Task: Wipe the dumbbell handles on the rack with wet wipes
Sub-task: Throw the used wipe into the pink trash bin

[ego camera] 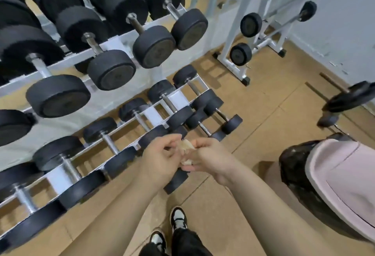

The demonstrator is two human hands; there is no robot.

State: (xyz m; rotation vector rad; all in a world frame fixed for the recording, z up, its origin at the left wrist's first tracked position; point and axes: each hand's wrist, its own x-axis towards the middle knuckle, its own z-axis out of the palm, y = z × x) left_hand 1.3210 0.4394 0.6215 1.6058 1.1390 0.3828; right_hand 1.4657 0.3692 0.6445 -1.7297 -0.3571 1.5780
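A white tiered rack [113, 41] holds rows of black dumbbells with chrome handles, big ones [95, 46] on the upper tier and smaller ones [110, 143] on the lower tier. In front of the lower tier's right end, my left hand [160, 158] and my right hand [211, 158] meet and both pinch a crumpled, dirty wet wipe [186, 147] between them. Neither hand touches a dumbbell. A small dumbbell [176, 180] lies just below my hands, partly hidden by them.
A second white rack [233, 38] with barbells stands at the back right by the wall. A bin with a pink lid and black liner [334, 176] is on the floor at right. A weight plate [351, 97] sits beyond it. My shoes [176, 219] stand on the brown floor.
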